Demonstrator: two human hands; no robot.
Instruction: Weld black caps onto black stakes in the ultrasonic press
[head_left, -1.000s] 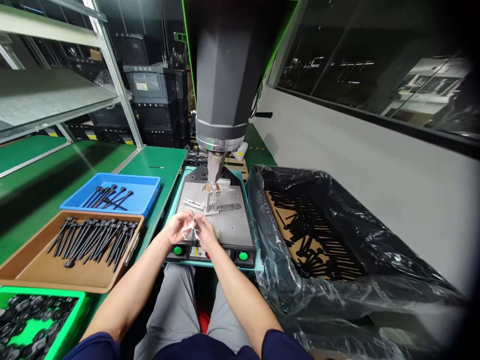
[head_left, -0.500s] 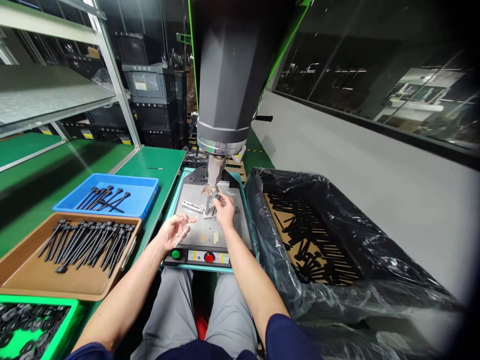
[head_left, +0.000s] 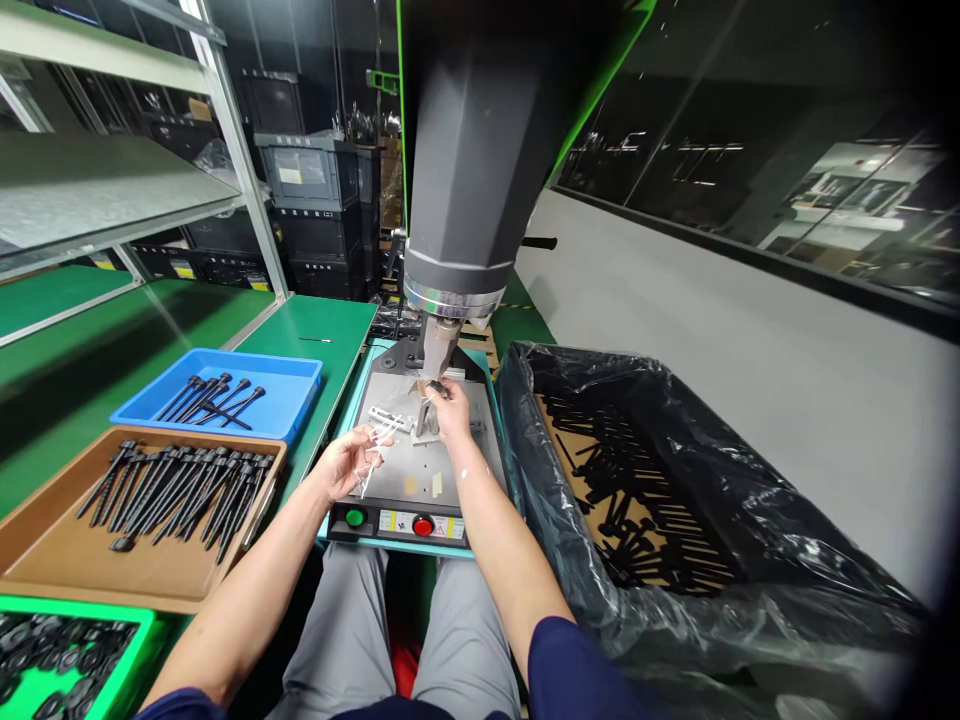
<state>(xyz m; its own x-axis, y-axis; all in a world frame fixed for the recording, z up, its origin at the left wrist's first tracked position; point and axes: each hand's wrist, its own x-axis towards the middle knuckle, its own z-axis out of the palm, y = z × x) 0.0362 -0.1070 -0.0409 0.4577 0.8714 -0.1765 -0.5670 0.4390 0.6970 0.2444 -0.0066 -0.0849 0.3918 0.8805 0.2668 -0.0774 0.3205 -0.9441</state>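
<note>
My left hand (head_left: 351,462) is over the left part of the metal base plate (head_left: 397,470), thumb and fingers closed on a thin whitish strip (head_left: 369,472). Glare and blur hide exactly what the strip is. My right hand (head_left: 453,412) pinches a small black cap-like part (head_left: 436,389) at the metal fixture (head_left: 424,425). Just above that part is the tapered metal tool tip (head_left: 439,345) of the grey machine head (head_left: 466,170). Whether the part rests in the fixture is hidden by my fingers.
Left are a blue tray (head_left: 300,395) and a brown tray (head_left: 165,570) of black capped stems, and a green bin (head_left: 142,655) of black rings. A plastic-lined box (head_left: 675,400) with more stems stands right. Green (head_left: 355,517) and red (head_left: 423,526) buttons are on the machine's front.
My right hand has moved slightly up and toward the tool tip with the black part. The strip in my left hand has shifted and looks more spread. The whole view has shifted slightly.
</note>
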